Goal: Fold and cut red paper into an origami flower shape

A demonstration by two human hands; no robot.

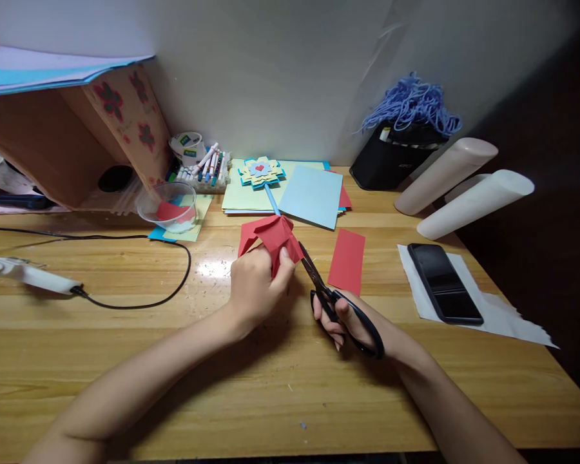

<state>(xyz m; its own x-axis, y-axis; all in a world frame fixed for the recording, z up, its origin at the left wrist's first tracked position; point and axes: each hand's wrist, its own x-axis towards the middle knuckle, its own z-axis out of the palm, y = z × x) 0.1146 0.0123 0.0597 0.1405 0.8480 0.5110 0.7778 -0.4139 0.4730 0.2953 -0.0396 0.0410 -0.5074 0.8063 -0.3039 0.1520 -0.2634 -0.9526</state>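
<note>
My left hand is closed on a folded red paper piece with several flaps fanning out, its thumb pressed on the front. In my right hand are black-handled scissors, fingers through the loops. Their dark blades point up and left, with the tip at the right edge of the red paper. Just behind the paper lies a layered paper flower in yellow and blue with a small red heart, on a blue stem. A flat red paper strip rests to the right of the scissors.
Coloured paper sheets lie at the back. A clear plastic bowl, markers and a white glue gun with a looping black cord are at left. A phone on white paper and two pale rolls stand at right.
</note>
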